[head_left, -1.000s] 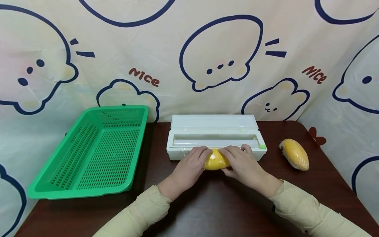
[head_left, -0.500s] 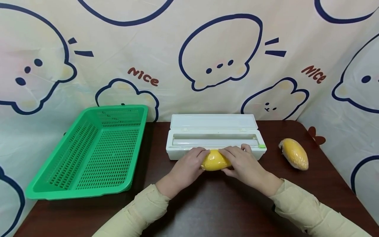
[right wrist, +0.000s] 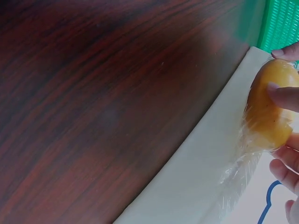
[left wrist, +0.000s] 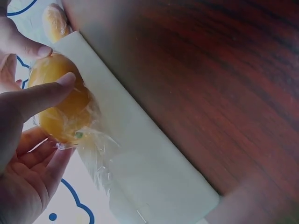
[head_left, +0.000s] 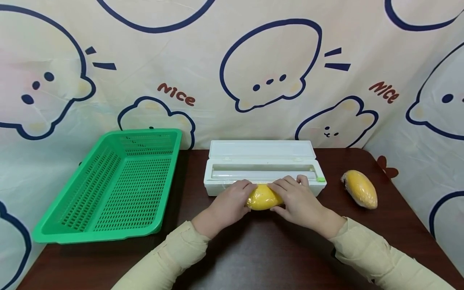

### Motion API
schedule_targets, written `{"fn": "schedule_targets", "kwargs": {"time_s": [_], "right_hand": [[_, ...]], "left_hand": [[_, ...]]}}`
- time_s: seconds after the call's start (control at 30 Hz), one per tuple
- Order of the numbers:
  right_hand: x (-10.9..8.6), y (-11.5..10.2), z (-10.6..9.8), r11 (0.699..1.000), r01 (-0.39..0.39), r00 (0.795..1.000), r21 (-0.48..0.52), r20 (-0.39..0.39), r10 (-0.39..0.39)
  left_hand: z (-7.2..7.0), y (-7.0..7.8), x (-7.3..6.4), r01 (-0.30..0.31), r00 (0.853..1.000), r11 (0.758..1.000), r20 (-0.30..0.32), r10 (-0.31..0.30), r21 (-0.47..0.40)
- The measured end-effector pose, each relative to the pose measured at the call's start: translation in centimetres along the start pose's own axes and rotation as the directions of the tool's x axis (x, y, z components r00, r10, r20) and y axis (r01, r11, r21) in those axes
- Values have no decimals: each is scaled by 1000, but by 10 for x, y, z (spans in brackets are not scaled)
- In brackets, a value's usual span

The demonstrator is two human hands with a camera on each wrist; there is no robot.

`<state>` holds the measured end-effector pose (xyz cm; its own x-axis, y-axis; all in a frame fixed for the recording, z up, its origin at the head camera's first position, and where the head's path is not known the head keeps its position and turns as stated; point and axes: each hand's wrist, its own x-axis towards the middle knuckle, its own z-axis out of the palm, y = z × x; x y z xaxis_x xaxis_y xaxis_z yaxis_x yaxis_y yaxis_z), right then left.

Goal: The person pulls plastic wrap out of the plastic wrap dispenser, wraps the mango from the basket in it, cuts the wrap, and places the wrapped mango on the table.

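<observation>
A yellow mango (head_left: 264, 198) in shiny cling film is held up between both hands, in front of the white cling film box (head_left: 214, 189). My left hand (head_left: 229, 204) grips its left end, thumb across the near side and fingers behind, as the left wrist view shows. At the other end my right hand (head_left: 300, 204) holds it with thumb and fingers. Loose, crumpled film (left wrist: 100, 161) hangs off the mango over the box front. The box lid (head_left: 262, 149) stands raised, and a film roll (head_left: 232, 174) lies inside.
A second film-wrapped mango (head_left: 360, 189) lies on the dark wooden table (head_left: 261, 257) at the right. On the left stands a green perforated basket (head_left: 159, 209). A patterned cloth (head_left: 203, 60) hangs behind the table.
The mango has come slightly lower and nearer to me, and the left hand has shifted a little left with more of the mango showing. Both hands keep their hold.
</observation>
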<state>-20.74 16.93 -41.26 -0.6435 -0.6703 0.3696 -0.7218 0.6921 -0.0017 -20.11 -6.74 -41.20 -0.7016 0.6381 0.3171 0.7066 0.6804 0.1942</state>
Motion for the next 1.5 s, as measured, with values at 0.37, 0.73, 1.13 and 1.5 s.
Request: {"fn": "schedule_targets", "kwargs": {"time_s": [0.37, 0.73, 1.13, 1.5], "right_hand": [[0, 2, 5, 1000, -4, 1000, -7, 21, 4], [-1, 1, 8, 1000, -12, 999, -16, 39, 13], [-2, 1, 10, 1000, -13, 999, -26, 41, 14], [-1, 3, 10, 1000, -15, 996, -3, 91, 15]], "left_hand": [[1, -1, 3, 21, 999, 999, 48, -19, -31], [4, -2, 4, 47, 994, 998, 97, -43, -46], [3, -3, 8, 87, 982, 995, 170, -77, -52], [7, -3, 7, 141, 967, 987, 222, -121, -78]]}}
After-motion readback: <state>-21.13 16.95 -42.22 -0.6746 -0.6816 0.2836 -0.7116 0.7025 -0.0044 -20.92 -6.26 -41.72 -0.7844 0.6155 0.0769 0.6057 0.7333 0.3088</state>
